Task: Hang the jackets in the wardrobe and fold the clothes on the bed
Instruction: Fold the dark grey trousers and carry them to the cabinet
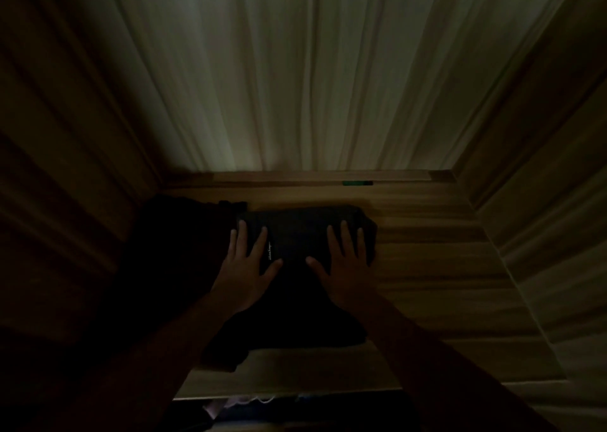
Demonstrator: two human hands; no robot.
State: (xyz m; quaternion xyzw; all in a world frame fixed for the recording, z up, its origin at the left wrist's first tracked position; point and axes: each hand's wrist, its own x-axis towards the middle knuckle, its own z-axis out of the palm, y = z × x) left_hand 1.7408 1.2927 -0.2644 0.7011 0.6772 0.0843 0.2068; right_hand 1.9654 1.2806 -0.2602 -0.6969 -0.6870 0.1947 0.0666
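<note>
From my remote seat I am looking into a dim wooden wardrobe compartment. At the far left a shapeless heap of black cloth (184, 234) is lying against the side wall, likely stored out of the way. Next to it, the left hand (244, 267) is pressing flat, fingers (259, 244) straight and spread. I judge this is to flatten the stack and hold it square.

Beside that thumb a tiny line of white print (268, 253) is showing, too small for me to read.

The task's thing, a folded rectangular dark fabric garment (302, 231), is sitting on the striped light-brown wooden shelf (427, 267) near its back edge. The right hand (345, 267) is resting on the garment's right half, fingers likewise splayed and flat.

Further right, on the back ledge, a small green label (357, 182) is glinting; I cannot make out any writing on it.
</note>
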